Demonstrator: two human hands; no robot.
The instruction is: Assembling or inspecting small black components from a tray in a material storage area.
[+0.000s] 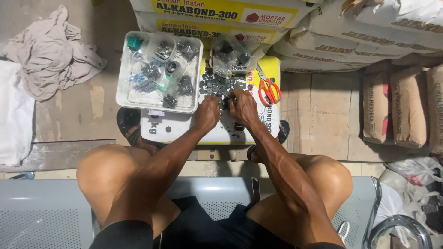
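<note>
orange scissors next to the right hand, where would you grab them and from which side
Take the scissors by the orange handle loops, coming from the person's near side. The loops lie flat on the sack, pointing toward the person just beside the right hand; the blades point away toward the clear bag.

The single head camera is looking almost straight down from above the seated person, facing the floor in front of the grey bench (46, 207). It is sitting fairly near, taking in knees and forearms at the bottom. The white tray (123, 87) is lying above centre; stacked sacks (369, 27) are filling the edge beyond the tray.
</note>
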